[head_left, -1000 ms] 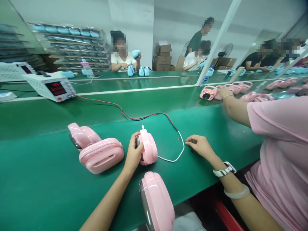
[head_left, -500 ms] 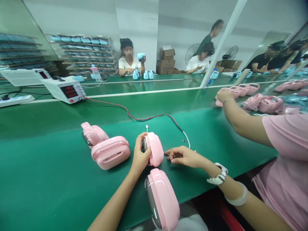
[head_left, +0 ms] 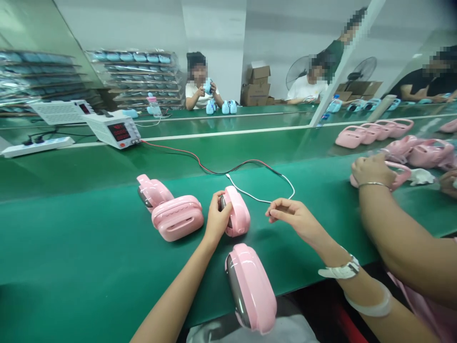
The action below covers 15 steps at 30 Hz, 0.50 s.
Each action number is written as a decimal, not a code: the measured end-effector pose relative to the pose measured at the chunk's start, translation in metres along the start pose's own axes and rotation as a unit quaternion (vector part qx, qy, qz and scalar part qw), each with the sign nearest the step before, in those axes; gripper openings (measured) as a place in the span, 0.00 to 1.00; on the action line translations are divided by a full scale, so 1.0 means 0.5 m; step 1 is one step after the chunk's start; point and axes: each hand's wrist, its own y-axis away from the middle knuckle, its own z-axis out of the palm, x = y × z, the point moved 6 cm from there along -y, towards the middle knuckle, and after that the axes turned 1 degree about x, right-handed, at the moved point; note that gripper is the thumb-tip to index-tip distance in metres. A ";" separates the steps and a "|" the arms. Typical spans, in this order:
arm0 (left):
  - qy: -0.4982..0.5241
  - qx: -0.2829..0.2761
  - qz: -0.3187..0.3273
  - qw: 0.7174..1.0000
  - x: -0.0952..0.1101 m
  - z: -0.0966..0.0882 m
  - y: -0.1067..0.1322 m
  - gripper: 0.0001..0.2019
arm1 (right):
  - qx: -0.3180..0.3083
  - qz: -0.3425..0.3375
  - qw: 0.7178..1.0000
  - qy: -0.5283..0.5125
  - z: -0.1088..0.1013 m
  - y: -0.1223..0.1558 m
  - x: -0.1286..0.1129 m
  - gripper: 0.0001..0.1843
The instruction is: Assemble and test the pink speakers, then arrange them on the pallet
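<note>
Pink device (head_left: 240, 215) — glossy, rounded plastic.

Bkgd: pale wall (head_left: 273, 28) | grn bench (head_left: 89, 267) | wht post (head_left: 345, 66) | stkd ctns (head_left: 256, 93) nr wall | 2 fans (head_left: 366, 69)

Left hand (head_left: 217, 218) clasped — right hand (head_left: 293, 215) apart, half-curled

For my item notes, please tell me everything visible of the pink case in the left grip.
The pink case is glossy and rounded, apparently plastic, with a dark panel facing left, partly covered. A raised band runs along it. It seems to rest on the green table, behind the nearest pink case; the left grip holds its left side.
</note>
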 end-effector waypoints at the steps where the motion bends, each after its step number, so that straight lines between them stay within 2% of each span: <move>1: -0.003 -0.001 -0.002 1.000 0.000 0.001 0.001 0.18 | -0.012 0.001 1.000 -0.007 0.007 0.005 -0.007 0.17; 5: -0.011 0.003 -0.002 1.000 0.001 0.002 0.006 0.16 | -0.058 0.015 0.998 -0.036 0.037 0.023 -0.028 0.18; 9: -0.028 -0.007 -0.025 0.999 0.007 0.002 0.007 0.17 | -0.089 0.037 0.994 -0.053 0.062 0.041 -0.028 0.19; 12: -0.055 -0.032 -0.047 0.997 0.015 -0.001 0.005 0.18 | -0.091 0.055 0.993 -0.060 0.074 0.049 -0.018 0.19; 15: -0.079 -0.043 -0.043 0.995 0.022 -0.006 0.000 0.18 | -0.065 0.049 0.992 -0.092 0.082 0.068 -0.026 0.17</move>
